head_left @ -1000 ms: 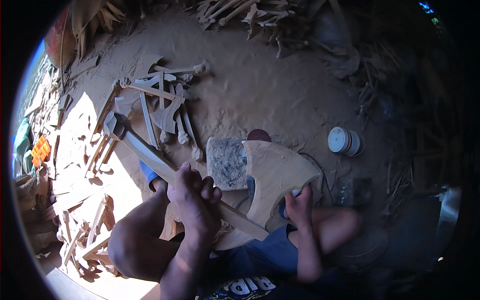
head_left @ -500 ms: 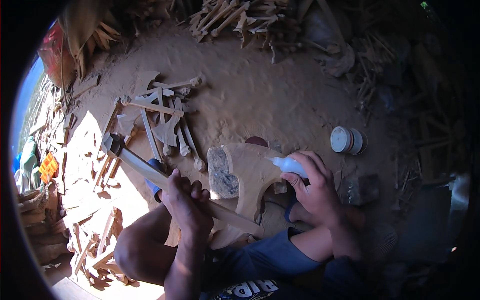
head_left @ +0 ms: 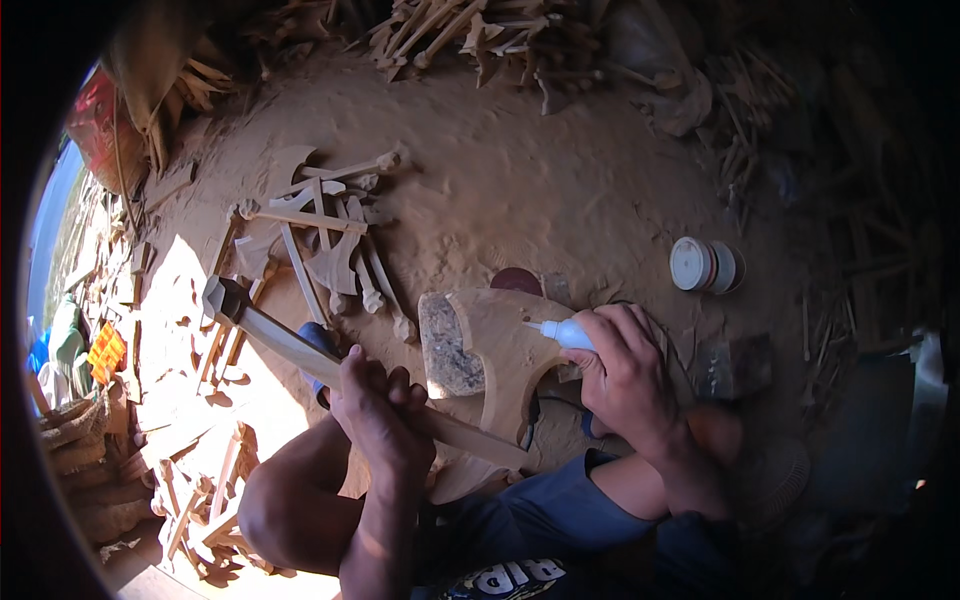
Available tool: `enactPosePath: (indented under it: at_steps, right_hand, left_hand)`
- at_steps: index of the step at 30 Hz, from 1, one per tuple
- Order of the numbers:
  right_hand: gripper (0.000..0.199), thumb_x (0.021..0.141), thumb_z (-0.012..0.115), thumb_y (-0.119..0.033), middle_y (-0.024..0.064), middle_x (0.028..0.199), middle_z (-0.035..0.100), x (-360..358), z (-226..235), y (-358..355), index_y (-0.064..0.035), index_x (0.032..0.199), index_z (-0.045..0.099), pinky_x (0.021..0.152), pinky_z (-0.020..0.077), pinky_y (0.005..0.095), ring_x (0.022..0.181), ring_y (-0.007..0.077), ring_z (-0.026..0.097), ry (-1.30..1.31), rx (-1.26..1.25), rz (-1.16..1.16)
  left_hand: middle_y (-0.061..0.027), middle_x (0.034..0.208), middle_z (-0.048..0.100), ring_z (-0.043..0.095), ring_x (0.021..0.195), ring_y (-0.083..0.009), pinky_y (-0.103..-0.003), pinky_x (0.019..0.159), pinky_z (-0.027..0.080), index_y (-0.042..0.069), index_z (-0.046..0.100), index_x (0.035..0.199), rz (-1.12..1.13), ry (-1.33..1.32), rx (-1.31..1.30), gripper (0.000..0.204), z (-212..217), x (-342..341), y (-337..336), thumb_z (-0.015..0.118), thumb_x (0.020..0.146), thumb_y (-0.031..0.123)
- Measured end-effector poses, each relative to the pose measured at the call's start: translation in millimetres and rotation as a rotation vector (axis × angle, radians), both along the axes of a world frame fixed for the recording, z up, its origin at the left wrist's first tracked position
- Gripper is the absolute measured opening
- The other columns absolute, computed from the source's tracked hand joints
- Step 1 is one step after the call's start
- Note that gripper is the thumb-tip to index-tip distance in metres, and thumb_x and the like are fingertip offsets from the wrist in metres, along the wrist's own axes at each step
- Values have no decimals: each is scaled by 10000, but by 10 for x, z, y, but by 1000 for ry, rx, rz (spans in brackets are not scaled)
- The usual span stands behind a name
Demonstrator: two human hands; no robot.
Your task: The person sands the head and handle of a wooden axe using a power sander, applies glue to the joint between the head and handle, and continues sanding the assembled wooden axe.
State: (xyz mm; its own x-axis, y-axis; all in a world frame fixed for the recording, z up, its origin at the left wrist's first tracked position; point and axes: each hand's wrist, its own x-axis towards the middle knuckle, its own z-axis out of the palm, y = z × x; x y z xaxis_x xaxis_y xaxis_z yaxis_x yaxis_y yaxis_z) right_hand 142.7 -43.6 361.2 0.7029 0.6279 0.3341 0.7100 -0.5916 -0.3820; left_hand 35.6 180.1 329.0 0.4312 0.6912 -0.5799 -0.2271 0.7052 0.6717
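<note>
My left hand is closed around a long wooden axe handle, which slants across my lap and ends in a dark faceted knob. Beyond its lower end spreads the axe's broad, curved wooden blade. In my right hand I hold a small white squeeze bottle between thumb and fingers. Its thin nozzle points left, at the face of the blade near a small mark; whether the tip touches the wood I cannot tell. A speckled stone block lies under the blade's left edge.
Several wooden axes and handles lie heaped on the dusty ground ahead left. More pieces sit by my left knee, and another pile is at the far side. White-lidded round containers stand right. A reddish-brown disc lies behind the blade.
The bottle's nozzle has shifted a little left, farther in over the blade. My left hand keeps its hold on the handle. The whole view has moved slightly.
</note>
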Motion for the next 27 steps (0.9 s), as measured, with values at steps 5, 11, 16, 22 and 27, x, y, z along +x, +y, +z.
enactPosePath:
  at_steps: [5,11,16,22,27]
  right_hand:
    - [281,874,765,19,167,1053,649,21,-33,5,-7,1128,649,832,552,496,990,385,641,-9,-5,-48]
    - [256,875,772,-14,130,1028,650,-17,-53,-20,-33,1102,656,816,554,473,977,350,652,27,9,-6]
    - [337,845,798,36,195,1059,667,-36,-29,-26,30,1156,667,826,540,503,971,412,644,37,53,-17]
    - [341,838,796,42,192,1048,666,-8,-32,-35,22,1155,672,817,540,501,965,409,640,23,73,-35]
    - [340,831,789,60,187,1048,669,-67,8,-74,16,1147,673,817,541,497,961,404,639,46,69,-5]
  left_hand:
    - [48,723,403,424,551,-90,-275,495,366,190,457,916,-13,-9,1,284,-56,-35,32,694,1039,287]
    - [61,718,386,399,548,-80,-263,496,347,198,468,913,-31,-7,-9,275,-72,-55,50,700,1028,293]
    - [66,711,369,392,549,-78,-261,499,335,205,471,890,-38,27,9,285,-42,-28,2,703,1022,305]
    - [62,714,378,399,557,-82,-259,509,346,196,492,894,-40,7,-4,272,-35,-35,15,701,1024,312]
    - [57,719,390,412,567,-86,-260,513,356,189,511,903,-27,18,3,263,-25,-35,0,703,1029,315]
